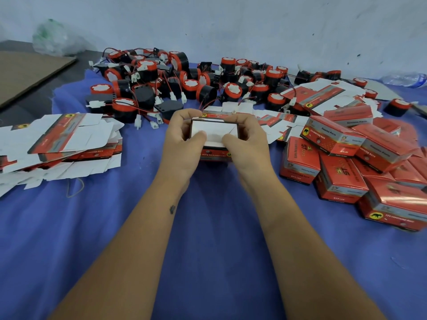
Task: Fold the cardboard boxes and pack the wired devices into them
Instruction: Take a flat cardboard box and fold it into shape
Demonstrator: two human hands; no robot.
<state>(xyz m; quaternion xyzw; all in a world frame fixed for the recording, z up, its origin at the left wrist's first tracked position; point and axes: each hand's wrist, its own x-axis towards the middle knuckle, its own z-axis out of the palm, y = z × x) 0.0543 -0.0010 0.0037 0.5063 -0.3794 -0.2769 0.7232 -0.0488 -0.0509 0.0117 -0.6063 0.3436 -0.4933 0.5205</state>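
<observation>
A small red cardboard box (216, 131) sits between both hands at the centre of the blue cloth, its white inner flaps facing up. My left hand (182, 137) grips its left side, thumb pressing on a flap. My right hand (245, 137) grips the right side, thumb on the flaps too. Behind lies a heap of red-and-black wired devices (191, 82) with white plugs. Flat unfolded box blanks (62, 139) are stacked at the left. Folded closed boxes (360, 162) are piled at the right.
The blue cloth (208, 239) covers the work surface near me. A brown cardboard sheet (27, 72) and a crumpled plastic bag (53, 40) lie at the far left. A plastic bottle (406, 78) lies at the far right by the wall. A rubber band (75, 187) lies by the blanks.
</observation>
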